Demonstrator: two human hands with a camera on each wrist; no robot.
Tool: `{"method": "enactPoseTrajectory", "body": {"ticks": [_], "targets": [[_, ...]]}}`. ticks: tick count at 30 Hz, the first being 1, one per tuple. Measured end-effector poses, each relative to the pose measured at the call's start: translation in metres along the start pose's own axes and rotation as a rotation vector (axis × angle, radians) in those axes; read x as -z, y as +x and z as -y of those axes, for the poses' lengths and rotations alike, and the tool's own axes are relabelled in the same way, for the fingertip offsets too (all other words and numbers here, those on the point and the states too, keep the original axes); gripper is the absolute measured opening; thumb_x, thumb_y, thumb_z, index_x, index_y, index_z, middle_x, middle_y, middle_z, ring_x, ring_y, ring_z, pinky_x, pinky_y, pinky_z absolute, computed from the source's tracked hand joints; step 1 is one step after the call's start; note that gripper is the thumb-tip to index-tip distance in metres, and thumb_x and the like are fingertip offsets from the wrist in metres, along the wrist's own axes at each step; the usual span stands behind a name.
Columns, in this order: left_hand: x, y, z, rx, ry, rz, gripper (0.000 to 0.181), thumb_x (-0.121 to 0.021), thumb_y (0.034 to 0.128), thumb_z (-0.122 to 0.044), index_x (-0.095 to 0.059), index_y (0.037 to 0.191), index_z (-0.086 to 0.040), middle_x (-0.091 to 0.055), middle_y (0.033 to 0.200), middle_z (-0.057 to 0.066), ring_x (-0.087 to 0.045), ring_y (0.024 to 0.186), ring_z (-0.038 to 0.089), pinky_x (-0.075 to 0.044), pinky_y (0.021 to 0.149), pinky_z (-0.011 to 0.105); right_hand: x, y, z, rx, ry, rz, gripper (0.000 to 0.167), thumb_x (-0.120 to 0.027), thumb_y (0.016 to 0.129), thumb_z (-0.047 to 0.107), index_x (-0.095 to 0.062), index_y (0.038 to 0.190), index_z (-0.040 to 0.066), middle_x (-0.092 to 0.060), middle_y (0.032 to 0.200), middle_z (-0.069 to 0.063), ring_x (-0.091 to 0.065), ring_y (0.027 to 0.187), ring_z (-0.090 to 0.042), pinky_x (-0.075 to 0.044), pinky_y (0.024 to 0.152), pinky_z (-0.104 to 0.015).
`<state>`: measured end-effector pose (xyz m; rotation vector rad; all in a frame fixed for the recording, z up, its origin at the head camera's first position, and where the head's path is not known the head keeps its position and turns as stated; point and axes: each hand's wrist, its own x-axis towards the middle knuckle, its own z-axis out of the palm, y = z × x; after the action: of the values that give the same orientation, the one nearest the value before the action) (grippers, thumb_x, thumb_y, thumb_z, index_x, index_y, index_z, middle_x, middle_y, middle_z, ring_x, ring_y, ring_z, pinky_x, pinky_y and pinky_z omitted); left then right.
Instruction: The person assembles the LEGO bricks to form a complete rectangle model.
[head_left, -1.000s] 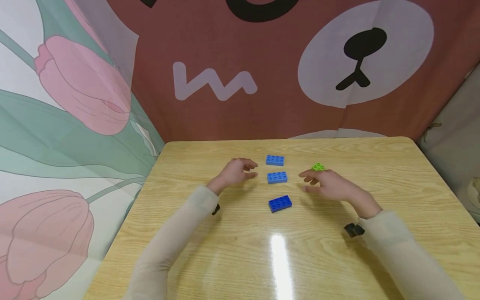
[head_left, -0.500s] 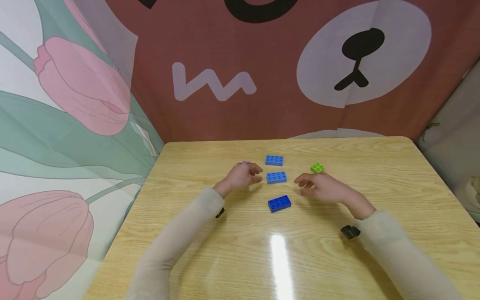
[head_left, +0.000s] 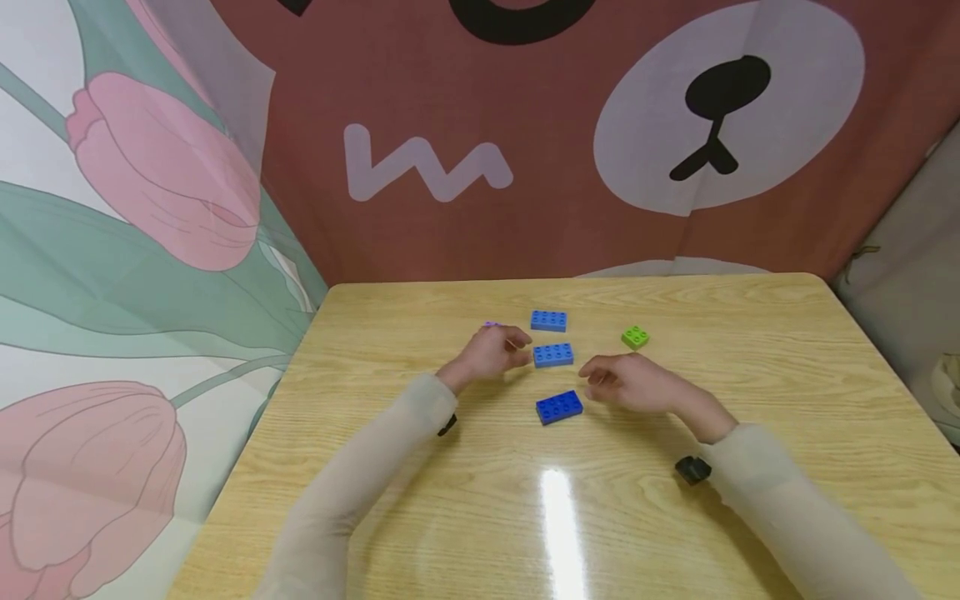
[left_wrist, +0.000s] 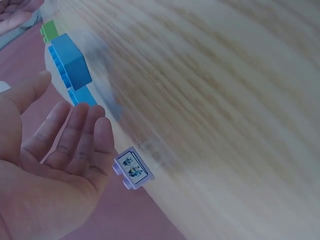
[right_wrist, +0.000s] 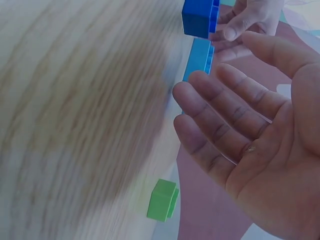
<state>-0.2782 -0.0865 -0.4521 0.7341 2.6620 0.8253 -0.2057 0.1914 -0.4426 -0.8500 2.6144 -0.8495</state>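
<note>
Three eight-stud toy bricks lie in a column mid-table: a far light blue brick (head_left: pixel 549 321), a middle light blue brick (head_left: pixel 552 355) and a near dark blue brick (head_left: pixel 559 407). My left hand (head_left: pixel 489 354) is just left of the middle brick, palm visible and holding nothing in the left wrist view. A purple brick (left_wrist: pixel 134 169) with a printed picture sits by that hand, mostly hidden in the head view. To the right, my right hand (head_left: pixel 633 383) hovers near the dark blue brick, fingers loosely bent around nothing. Behind it lies a small green brick (head_left: pixel 635 337).
The wood-grain table (head_left: pixel 420 517) has its back edge against a reddish-brown curtain (head_left: pixel 450 233) with an animal face. A tulip-print curtain (head_left: pixel 150 333) hangs on the left. Light glares off the tabletop near the front.
The left hand has moved right toward the middle brick, uncovering part of the purple brick. My right hand has come left and nearer, fully revealing the green brick. The bricks stay put.
</note>
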Motion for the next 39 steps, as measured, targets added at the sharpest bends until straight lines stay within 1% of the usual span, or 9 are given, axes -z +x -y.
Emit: {"method": "enactPoseTrajectory", "body": {"ticks": [6,10,15,19,23,27,30,33,39], "targets": [[-0.004,0.005,-0.001,-0.017,-0.004,-0.007,0.035,-0.069,0.0955,-0.025,-0.067,0.126,-0.008,-0.071,0.122,0.008,-0.069,0.108,0.023,-0.056,0.093,0.033,-0.005,0.004,0.002,0.031,-0.027,0.003,0.031,-0.065,0.098,0.020,-0.065,0.124,0.003,-0.073,0.107,-0.007,-0.069,0.096,-0.018,-0.057,0.083,-0.036],[-0.007,0.008,-0.001,-0.011,0.016,-0.007,0.034,-0.070,0.0947,-0.026,-0.068,0.125,-0.010,-0.071,0.121,0.006,-0.069,0.107,0.020,-0.056,0.092,0.031,-0.008,0.006,0.001,0.033,-0.041,-0.001,0.032,-0.065,0.098,0.021,-0.065,0.124,0.004,-0.074,0.106,-0.006,-0.070,0.096,-0.018,-0.058,0.084,-0.036],[-0.010,0.011,-0.002,0.011,0.040,-0.011,0.033,-0.071,0.0940,-0.027,-0.069,0.123,-0.012,-0.072,0.119,0.004,-0.069,0.105,0.018,-0.055,0.091,0.028,-0.011,0.008,0.003,0.034,-0.029,0.014,0.033,-0.066,0.097,0.022,-0.065,0.124,0.004,-0.074,0.108,-0.005,-0.070,0.096,-0.018,-0.058,0.085,-0.037],[-0.010,0.011,-0.004,0.034,0.010,-0.014,0.034,-0.072,0.0936,-0.025,-0.069,0.124,-0.011,-0.072,0.119,0.005,-0.069,0.105,0.019,-0.056,0.089,0.028,-0.012,0.010,0.003,0.045,-0.017,0.031,0.032,-0.068,0.096,0.021,-0.065,0.123,0.004,-0.074,0.111,-0.006,-0.070,0.096,-0.017,-0.058,0.083,-0.036],[-0.011,0.012,-0.006,0.052,-0.025,-0.017,0.034,-0.072,0.0933,-0.024,-0.069,0.125,-0.011,-0.071,0.118,0.005,-0.069,0.105,0.019,-0.057,0.084,0.026,-0.014,0.013,0.002,0.056,-0.023,0.036,0.033,-0.069,0.094,0.021,-0.065,0.123,0.005,-0.073,0.114,-0.005,-0.071,0.098,-0.018,-0.058,0.083,-0.036],[-0.013,0.014,-0.008,0.064,-0.034,-0.019,0.034,-0.073,0.0929,-0.024,-0.069,0.124,-0.012,-0.071,0.118,0.004,-0.068,0.104,0.018,-0.056,0.081,0.024,-0.015,0.014,0.003,0.066,-0.033,0.035,0.032,-0.071,0.093,0.021,-0.067,0.121,0.007,-0.073,0.112,-0.004,-0.070,0.098,-0.019,-0.058,0.083,-0.037],[-0.013,0.015,-0.009,0.067,-0.045,-0.018,0.033,-0.073,0.0924,-0.024,-0.070,0.123,-0.012,-0.071,0.117,0.004,-0.068,0.104,0.018,-0.056,0.079,0.024,-0.016,0.015,0.004,0.072,-0.037,0.034,0.031,-0.072,0.092,0.020,-0.068,0.119,0.008,-0.073,0.110,-0.003,-0.070,0.096,-0.018,-0.058,0.082,-0.037],[-0.014,0.016,-0.010,0.066,-0.042,-0.016,0.032,-0.074,0.0923,-0.023,-0.071,0.122,-0.012,-0.071,0.116,0.004,-0.068,0.103,0.017,-0.056,0.080,0.025,-0.017,0.016,0.005,0.064,-0.042,0.036,0.030,-0.073,0.090,0.020,-0.069,0.118,0.009,-0.073,0.108,-0.002,-0.069,0.094,-0.017,-0.057,0.081,-0.036],[-0.015,0.018,-0.009,0.063,-0.006,-0.011,0.030,-0.073,0.0927,-0.025,-0.072,0.121,-0.014,-0.072,0.114,0.001,-0.067,0.100,0.013,-0.056,0.085,0.026,-0.018,0.016,0.006,0.038,-0.056,0.040,0.030,-0.075,0.088,0.016,-0.071,0.117,0.012,-0.073,0.106,0.001,-0.065,0.086,-0.011,-0.053,0.077,-0.030]]}}
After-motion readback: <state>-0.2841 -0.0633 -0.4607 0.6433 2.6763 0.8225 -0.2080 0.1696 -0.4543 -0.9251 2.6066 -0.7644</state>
